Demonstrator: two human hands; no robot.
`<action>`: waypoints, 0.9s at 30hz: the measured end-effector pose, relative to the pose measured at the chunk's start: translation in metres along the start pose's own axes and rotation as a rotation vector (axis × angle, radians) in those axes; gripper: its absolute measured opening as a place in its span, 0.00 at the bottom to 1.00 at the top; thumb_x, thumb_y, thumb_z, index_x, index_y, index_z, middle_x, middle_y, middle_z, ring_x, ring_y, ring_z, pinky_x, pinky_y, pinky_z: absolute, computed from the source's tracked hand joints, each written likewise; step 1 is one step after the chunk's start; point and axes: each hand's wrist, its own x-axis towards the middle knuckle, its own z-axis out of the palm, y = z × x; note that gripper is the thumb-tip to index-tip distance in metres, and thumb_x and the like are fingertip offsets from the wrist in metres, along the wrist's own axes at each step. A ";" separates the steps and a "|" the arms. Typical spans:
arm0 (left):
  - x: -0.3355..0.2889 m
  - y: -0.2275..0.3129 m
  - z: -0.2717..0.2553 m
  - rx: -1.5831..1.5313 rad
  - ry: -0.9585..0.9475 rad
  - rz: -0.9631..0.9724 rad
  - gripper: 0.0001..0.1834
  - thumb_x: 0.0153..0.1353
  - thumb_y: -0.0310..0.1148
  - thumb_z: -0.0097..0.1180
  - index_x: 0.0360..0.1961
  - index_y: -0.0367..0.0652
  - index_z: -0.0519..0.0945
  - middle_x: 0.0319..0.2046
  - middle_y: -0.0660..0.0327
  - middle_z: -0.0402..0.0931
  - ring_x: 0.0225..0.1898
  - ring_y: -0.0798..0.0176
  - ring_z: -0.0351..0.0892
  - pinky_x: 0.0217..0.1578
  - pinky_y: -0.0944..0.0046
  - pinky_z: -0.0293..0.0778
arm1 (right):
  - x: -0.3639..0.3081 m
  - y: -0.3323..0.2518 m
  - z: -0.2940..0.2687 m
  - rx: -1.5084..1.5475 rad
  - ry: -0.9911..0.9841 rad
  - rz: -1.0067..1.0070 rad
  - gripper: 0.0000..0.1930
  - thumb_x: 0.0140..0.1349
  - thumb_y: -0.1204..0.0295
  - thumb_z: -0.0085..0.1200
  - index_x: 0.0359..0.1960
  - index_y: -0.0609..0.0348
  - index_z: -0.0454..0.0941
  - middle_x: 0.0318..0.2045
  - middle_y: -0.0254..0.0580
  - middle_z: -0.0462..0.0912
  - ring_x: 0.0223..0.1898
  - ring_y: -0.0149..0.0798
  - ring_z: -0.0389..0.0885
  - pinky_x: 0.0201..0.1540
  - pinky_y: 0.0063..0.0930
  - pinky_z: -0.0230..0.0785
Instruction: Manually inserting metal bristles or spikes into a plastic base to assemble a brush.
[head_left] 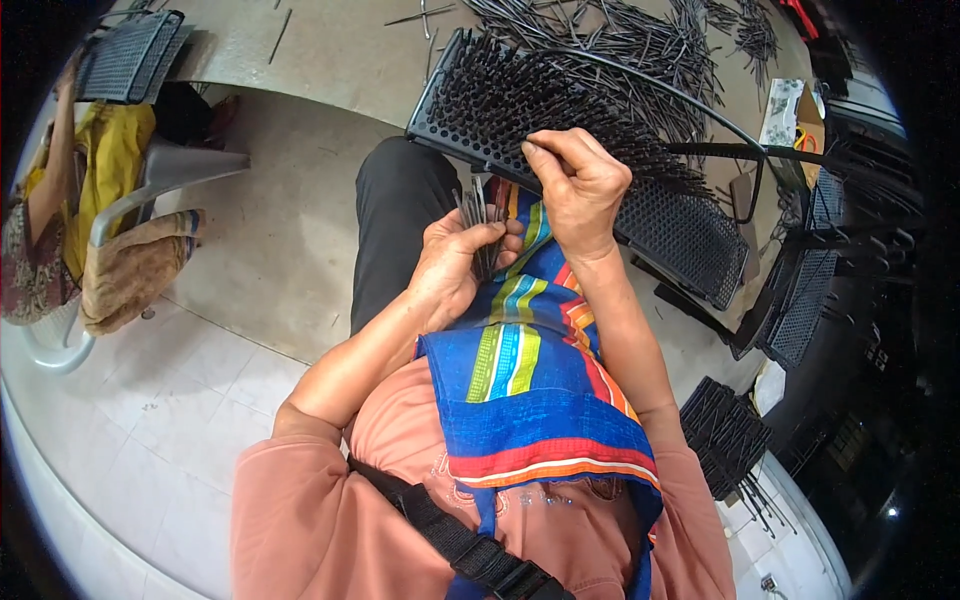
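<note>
My left hand (447,262) is closed round a bundle of thin dark rods (478,207), held upright above my lap. Up and to the right, my right hand (582,190) makes a pinch at the near edge of a black perforated tray (425,122). Whatever sits between its thumb and forefinger is too small to make out. Many black rods (520,95) stand upright in the tray's holes, packed closely, while holes along its left part show bare. The tray lies tilted at the table's edge, over my knees.
Loose black rods (655,65) lie heaped on the table (340,45) behind the tray. A second perforated panel (690,240) lies right of my right hand. A small box (790,120) and dark racks (805,300) stand farther right. Another person (45,200) sits left by a grey chair (170,165).
</note>
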 end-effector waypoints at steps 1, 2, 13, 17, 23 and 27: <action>0.002 0.000 -0.001 -0.014 -0.005 0.002 0.09 0.60 0.18 0.54 0.42 0.34 0.76 0.33 0.51 0.82 0.29 0.62 0.83 0.30 0.67 0.82 | 0.002 0.000 0.000 0.005 -0.022 0.013 0.05 0.51 0.84 0.64 0.31 0.65 0.84 0.21 0.35 0.79 0.18 0.22 0.69 0.21 0.19 0.60; 0.003 0.001 -0.002 -0.028 -0.010 0.005 0.09 0.60 0.18 0.54 0.42 0.34 0.76 0.32 0.51 0.82 0.29 0.62 0.83 0.30 0.67 0.81 | 0.001 -0.001 0.000 0.005 -0.022 0.013 0.05 0.51 0.84 0.64 0.31 0.65 0.84 0.21 0.35 0.79 0.18 0.22 0.69 0.21 0.19 0.60; 0.003 0.001 0.001 -0.015 -0.016 0.003 0.09 0.60 0.19 0.55 0.42 0.33 0.76 0.32 0.52 0.82 0.28 0.64 0.82 0.29 0.67 0.80 | 0.000 -0.001 0.003 -0.084 0.032 -0.067 0.05 0.50 0.84 0.62 0.29 0.64 0.83 0.21 0.37 0.79 0.17 0.25 0.70 0.21 0.19 0.60; 0.005 0.000 0.000 -0.014 -0.032 0.005 0.09 0.60 0.19 0.55 0.42 0.34 0.77 0.32 0.53 0.82 0.28 0.64 0.82 0.30 0.67 0.80 | -0.001 0.000 -0.001 -0.037 0.010 -0.013 0.05 0.49 0.84 0.62 0.28 0.64 0.83 0.21 0.36 0.78 0.17 0.24 0.67 0.20 0.20 0.58; 0.004 0.001 0.002 -0.039 -0.042 -0.008 0.10 0.60 0.19 0.55 0.43 0.34 0.77 0.33 0.53 0.82 0.29 0.64 0.82 0.30 0.67 0.81 | -0.001 -0.002 0.001 -0.076 0.011 -0.019 0.04 0.49 0.83 0.63 0.25 0.63 0.81 0.20 0.36 0.76 0.16 0.26 0.67 0.19 0.22 0.57; 0.006 0.000 0.000 -0.044 -0.045 -0.009 0.10 0.60 0.19 0.55 0.44 0.34 0.76 0.33 0.53 0.82 0.29 0.64 0.82 0.30 0.67 0.81 | -0.003 -0.001 0.001 -0.127 -0.007 -0.067 0.04 0.49 0.82 0.64 0.24 0.63 0.80 0.19 0.37 0.76 0.16 0.27 0.68 0.19 0.23 0.58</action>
